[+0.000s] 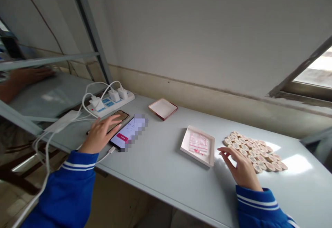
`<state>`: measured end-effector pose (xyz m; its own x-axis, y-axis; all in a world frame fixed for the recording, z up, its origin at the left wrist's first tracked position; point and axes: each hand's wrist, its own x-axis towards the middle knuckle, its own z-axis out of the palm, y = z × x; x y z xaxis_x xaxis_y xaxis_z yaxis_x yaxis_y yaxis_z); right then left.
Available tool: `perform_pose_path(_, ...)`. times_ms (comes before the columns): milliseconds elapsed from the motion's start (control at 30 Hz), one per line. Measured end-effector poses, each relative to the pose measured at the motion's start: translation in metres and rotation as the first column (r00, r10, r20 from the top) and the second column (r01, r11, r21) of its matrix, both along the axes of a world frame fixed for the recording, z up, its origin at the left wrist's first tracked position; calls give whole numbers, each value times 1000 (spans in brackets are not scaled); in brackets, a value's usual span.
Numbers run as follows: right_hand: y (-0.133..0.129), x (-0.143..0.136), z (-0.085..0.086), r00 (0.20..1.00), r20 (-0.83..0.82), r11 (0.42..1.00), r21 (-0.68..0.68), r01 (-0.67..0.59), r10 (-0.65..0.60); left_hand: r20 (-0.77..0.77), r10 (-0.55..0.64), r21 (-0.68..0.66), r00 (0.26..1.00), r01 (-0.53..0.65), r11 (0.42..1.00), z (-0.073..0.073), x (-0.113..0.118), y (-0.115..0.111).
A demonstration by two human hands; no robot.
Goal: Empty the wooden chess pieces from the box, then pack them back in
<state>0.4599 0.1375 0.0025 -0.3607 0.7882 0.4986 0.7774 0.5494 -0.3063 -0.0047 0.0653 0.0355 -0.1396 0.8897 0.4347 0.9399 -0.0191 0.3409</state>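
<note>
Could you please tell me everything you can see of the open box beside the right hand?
The open box is a shallow, four-sided, whitish tray that looks like cardboard. It lies flat on the grey table, open side up, left of the round pieces. Inside is something pale with reddish markings, perhaps paper or a wrapper. The right hand is near its right wall, apparently not touching.

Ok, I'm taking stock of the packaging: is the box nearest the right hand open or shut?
Open: no lid covers the box, and its inside shows, with a red-and-white printed piece lying in it.
</note>
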Motion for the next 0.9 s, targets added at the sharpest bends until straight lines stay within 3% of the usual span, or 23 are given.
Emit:
perform_pose_path(167,3,8,-4,997,77,1000,17,24,-25,-158,-6,-58,987,-3,998,-12,-15,5)
perform_pose_path(433,2,16,-11,990,129,999,20,46,-48,-268,-4,-108,963,-26,994,-12,-17,9)
perform_pose_path(600,0,14,-8,994,99,999,17,50,-51,-329,13,111,944,25,994,-8,-17,3)
perform_pose_path(767,-10,4,-3,993,61,990,103,92,-99,-426,264,389,865,-89,917,-9,-30,-20)
perform_pose_path(900,-13,-1,-4,989,115,985,153,78,-96,-348,455,534,820,-226,815,-20,-36,-47)
